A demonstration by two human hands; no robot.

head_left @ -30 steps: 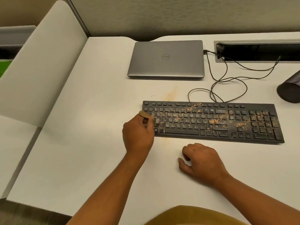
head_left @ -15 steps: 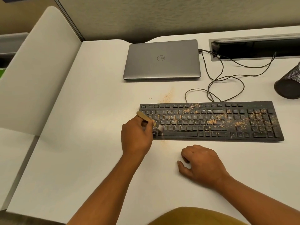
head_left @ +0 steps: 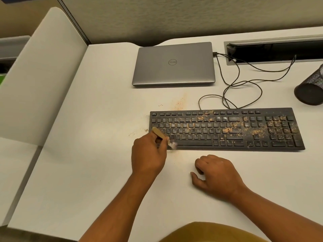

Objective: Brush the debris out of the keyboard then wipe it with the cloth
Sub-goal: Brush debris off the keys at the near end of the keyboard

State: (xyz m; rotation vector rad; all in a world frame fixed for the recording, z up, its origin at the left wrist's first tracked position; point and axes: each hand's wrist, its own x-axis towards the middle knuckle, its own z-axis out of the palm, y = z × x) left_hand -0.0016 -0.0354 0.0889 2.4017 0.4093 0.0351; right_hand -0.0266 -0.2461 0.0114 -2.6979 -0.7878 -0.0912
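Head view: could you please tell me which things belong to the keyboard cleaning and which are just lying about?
Job in hand: black keyboard strewn with brown crumbs; small tan-handled brush, gripped by the left hand. No cloth shows.
Lying about: closed grey laptop; black cables; black mesh cup; the right hand, resting idle on the white desk.

Grey laptop (head_left: 173, 70) lid bore a round Dell logo (head_left: 172, 62), upside down from this side. Keyboard (head_left: 227, 130) keys showed white letters: QWERTY, ASDFGHJKL, XCVBNM. Smaller legends were unreadable.
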